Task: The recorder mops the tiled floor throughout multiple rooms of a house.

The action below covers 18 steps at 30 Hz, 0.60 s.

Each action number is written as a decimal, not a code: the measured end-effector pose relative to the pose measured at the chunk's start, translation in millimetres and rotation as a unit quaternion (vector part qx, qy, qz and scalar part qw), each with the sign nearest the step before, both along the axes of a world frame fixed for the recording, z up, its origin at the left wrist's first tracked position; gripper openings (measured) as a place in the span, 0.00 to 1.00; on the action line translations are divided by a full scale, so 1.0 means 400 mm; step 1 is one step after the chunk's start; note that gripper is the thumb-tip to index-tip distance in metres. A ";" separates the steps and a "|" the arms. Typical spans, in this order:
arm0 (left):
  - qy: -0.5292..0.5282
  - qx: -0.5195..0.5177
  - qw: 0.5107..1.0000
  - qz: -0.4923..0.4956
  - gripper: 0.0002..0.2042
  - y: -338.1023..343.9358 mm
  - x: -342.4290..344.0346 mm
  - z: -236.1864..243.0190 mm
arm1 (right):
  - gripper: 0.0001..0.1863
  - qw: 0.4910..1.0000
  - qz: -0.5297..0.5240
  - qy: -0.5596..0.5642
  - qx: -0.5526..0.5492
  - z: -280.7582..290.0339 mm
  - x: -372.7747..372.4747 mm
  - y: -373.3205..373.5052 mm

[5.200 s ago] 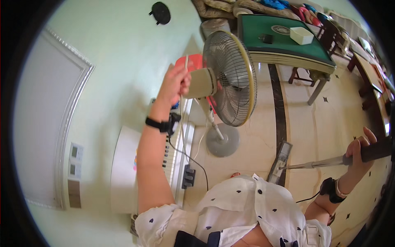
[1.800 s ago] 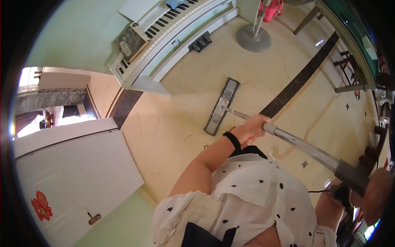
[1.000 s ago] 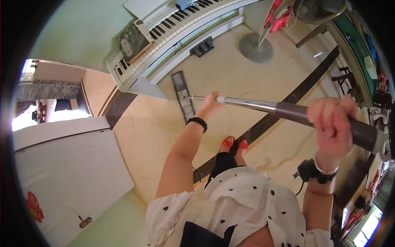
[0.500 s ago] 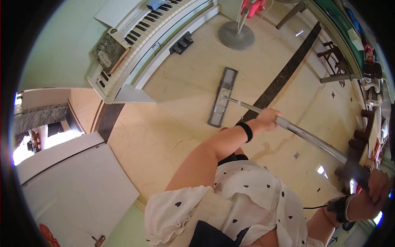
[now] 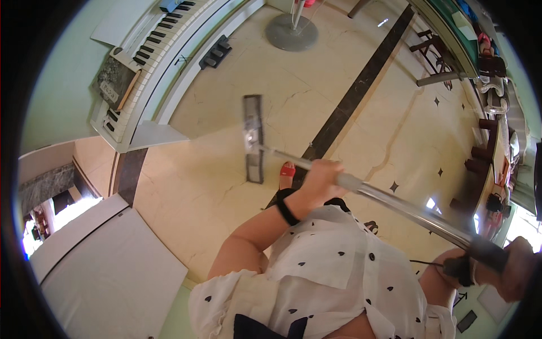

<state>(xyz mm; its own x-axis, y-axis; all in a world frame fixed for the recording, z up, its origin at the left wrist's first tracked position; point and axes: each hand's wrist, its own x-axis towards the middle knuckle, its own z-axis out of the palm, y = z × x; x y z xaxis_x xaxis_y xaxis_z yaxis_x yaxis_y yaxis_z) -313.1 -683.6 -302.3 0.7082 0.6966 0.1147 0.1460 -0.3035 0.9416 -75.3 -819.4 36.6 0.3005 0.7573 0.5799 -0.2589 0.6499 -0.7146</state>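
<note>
A flat mop [image 5: 406,208] with a silver pole slants across my front. Its long grey mop head [image 5: 253,164] rests on the tiled floor, ahead and to the left, slightly blurred. My left hand [image 5: 322,181], with a black band on the wrist, is wrapped round the lower part of the pole. At the far right, my right hand [image 5: 515,270] grips the dark upper end of the pole; it is partly blurred near the picture's rim. Below the pole, a red shoe [image 5: 288,169] shows on my foot, just right of the mop head.
A white piano keyboard [image 5: 152,51] with a pedal unit [image 5: 215,52] beneath it stands at the upper left. A round grey stand base [image 5: 292,32] is on the floor ahead. A green-topped table [image 5: 451,28] and a dark stool [image 5: 432,51] are at the upper right. A white cabinet [image 5: 113,271] stands lower left.
The mop head and my left hand have swung left, and the mop head is now more upright in the picture. The whole view has shifted, and the red shoe has come into sight.
</note>
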 end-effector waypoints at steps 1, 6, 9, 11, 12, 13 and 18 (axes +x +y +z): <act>0.003 0.030 0.998 0.055 0.09 -0.013 -0.028 -0.024 | 0.10 0.999 -0.010 0.031 -0.008 -0.041 0.002 0.001; 0.061 0.101 0.964 0.238 0.11 -0.035 -0.161 -0.167 | 0.16 0.975 0.182 0.116 -0.059 -0.273 -0.023 0.180; 0.084 0.052 0.960 0.262 0.11 -0.056 -0.197 -0.233 | 0.14 0.958 0.244 0.095 -0.117 -0.366 -0.005 0.216; 0.145 0.071 0.938 0.308 0.10 -0.104 -0.215 -0.329 | 0.12 0.951 0.253 0.096 -0.149 -0.456 0.011 0.191; 0.138 0.076 0.940 0.303 0.10 -0.108 -0.167 -0.366 | 0.12 0.954 0.247 0.091 -0.145 -0.467 0.058 0.167; 0.177 0.083 0.930 0.312 0.09 -0.128 -0.148 -0.396 | 0.12 0.954 0.235 0.088 -0.166 -0.501 0.097 0.143; 0.279 0.135 0.915 0.256 0.09 -0.169 0.184 -0.407 | 0.11 0.973 0.110 0.081 -0.186 -0.534 0.406 -0.009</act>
<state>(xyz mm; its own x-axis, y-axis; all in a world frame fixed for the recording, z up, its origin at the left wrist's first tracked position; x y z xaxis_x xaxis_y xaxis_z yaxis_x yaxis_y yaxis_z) -239.3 -751.2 -465.1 0.2969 0.9535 0.0509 0.7703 -0.2707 0.5774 87.1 -823.1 -177.0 0.1730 0.9620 0.2112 -0.4913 0.2702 -0.8280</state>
